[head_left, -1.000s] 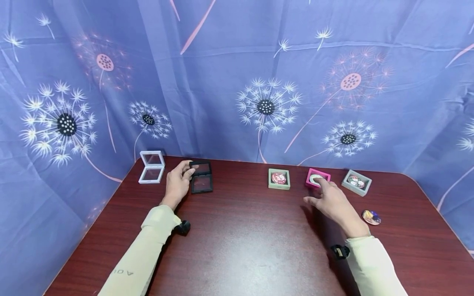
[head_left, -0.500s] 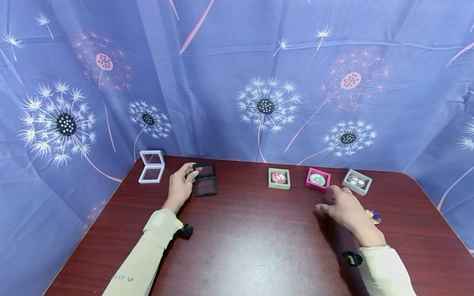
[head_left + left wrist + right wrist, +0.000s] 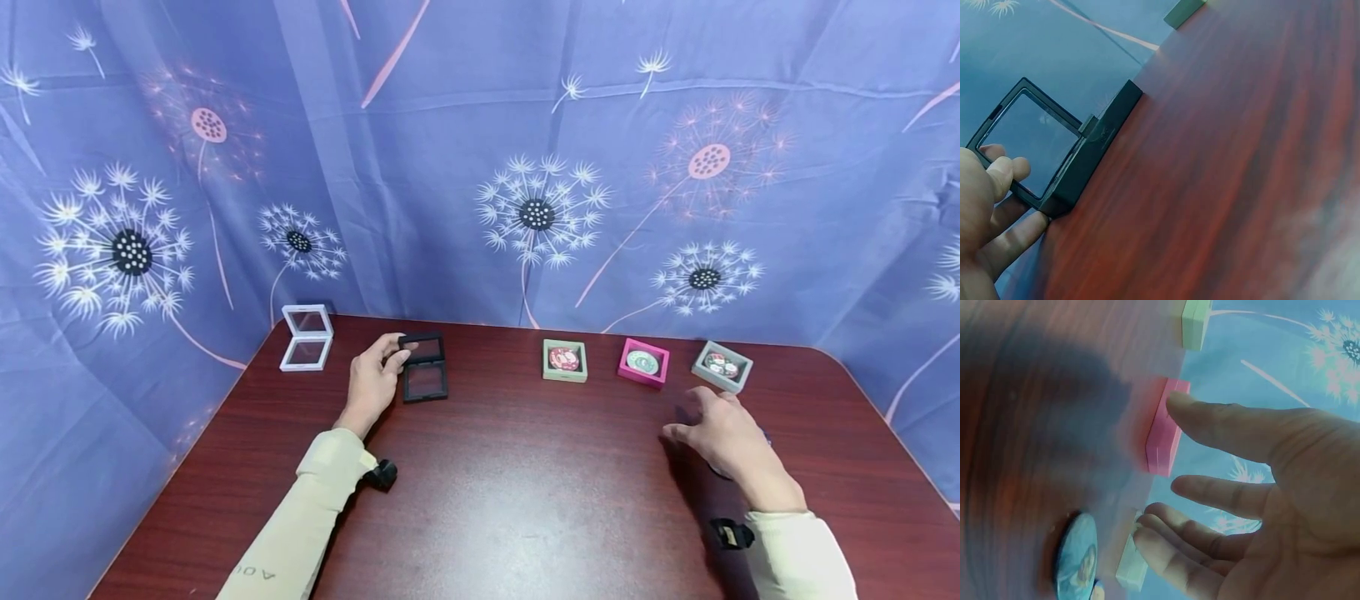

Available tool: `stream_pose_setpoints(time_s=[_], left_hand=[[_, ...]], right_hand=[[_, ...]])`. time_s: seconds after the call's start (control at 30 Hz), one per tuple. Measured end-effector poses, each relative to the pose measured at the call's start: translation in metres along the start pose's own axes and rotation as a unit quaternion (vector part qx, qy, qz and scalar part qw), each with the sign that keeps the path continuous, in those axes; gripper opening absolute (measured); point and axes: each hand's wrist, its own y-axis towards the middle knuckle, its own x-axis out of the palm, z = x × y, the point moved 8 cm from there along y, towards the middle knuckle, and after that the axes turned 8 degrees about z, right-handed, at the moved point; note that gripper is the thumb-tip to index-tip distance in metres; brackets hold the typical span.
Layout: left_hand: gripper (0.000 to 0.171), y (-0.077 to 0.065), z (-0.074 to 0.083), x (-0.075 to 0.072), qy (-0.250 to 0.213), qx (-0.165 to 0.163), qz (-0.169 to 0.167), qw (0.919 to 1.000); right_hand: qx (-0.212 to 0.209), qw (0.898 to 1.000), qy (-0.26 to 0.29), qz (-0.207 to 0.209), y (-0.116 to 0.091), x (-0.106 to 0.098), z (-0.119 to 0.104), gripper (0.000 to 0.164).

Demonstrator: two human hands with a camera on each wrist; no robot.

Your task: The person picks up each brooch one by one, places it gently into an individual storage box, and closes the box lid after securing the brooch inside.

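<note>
My left hand [image 3: 372, 379] pinches the left edge of the raised lid of a black display case [image 3: 425, 382], whose base rests on the table. In the left wrist view the thumb lies against the clear-windowed lid [image 3: 1032, 140], with fingertips showing on its other side and lower fingers beside the base. My right hand [image 3: 731, 437] hovers over the table, holding nothing, its fingers relaxed and the thumb apart. Below it lies a round picture badge [image 3: 1077, 559], mostly hidden by the hand in the head view. A grey case [image 3: 722, 367] with a badge inside stands just beyond the fingertips.
A pink case [image 3: 642, 383] and a green case [image 3: 565, 377], each with a round badge inside, stand along the back. An opened white case [image 3: 307, 367] sits at the back left. Behind the dark red table [image 3: 517, 467] hangs a blue dandelion-print cloth [image 3: 435, 208].
My right hand has withdrawn from the pink case, rightward and toward me, over the loose badge. The left hand has shifted the black case slightly to the right and nearer.
</note>
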Motion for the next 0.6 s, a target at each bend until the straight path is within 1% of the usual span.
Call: stream_pose_setpoints(time_s=[0.17, 0.27, 0.43, 0.6], left_hand=[[0.021, -0.003, 0.004, 0.003, -0.004, 0.007, -0.006, 0.9999], [0.021, -0.005, 0.007, 0.005, -0.007, 0.006, -0.013, 0.9999], [0.022, -0.008, 0.008, 0.011, -0.009, -0.007, -0.029, 0.9995], [0.021, -0.011, 0.011, 0.015, -0.011, -0.010, -0.037, 0.9992]], right_hand=[[0.001, 1.000, -0.013, -0.003, -0.001, -0.003, 0.005, 0.065], [0.008, 1.000, -0.022, -0.015, -0.001, -0.003, 0.008, 0.066], [0.022, 0.999, -0.031, -0.030, -0.002, -0.004, 0.013, 0.069], [0.027, 0.998, -0.035, -0.038, -0.005, -0.004, 0.017, 0.069]])
